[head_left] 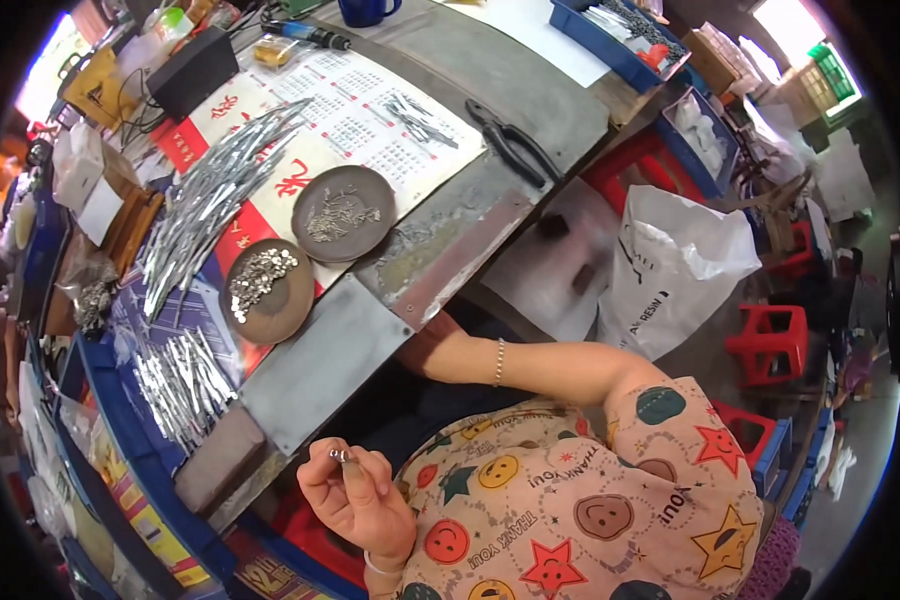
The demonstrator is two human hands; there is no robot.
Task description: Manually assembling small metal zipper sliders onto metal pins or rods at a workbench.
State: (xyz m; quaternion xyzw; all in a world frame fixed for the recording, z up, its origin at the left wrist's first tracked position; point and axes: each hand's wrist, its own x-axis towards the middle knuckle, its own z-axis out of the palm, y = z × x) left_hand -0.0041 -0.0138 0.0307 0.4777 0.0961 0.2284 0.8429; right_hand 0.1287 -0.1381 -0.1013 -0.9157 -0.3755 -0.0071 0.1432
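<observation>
My left hand [358, 500] is raised off the table's near edge, thumb and fingers pinched on a small shiny metal piece [341, 455]. My right hand [435, 348] reaches under the metal table edge, so its fingers are hidden. On the table in front of my hands, a round brown dish [288, 322] holds small shiny metal bits. Beside it another round dish [315, 245] has a heap of thin little pins. Long silvery metal strips [205, 200] lie in a loose pile to the left. Shorter metal strips [185, 385] are gathered nearer to my left hand.
Black-handled pliers [515, 145] lie along the table's right side. A printed calendar sheet [435, 170] lies under the dishes and strips. Right of the table are a white plastic sack [670, 265] and red stools [770, 345]. A brown block [220, 455] sits at the near left corner.
</observation>
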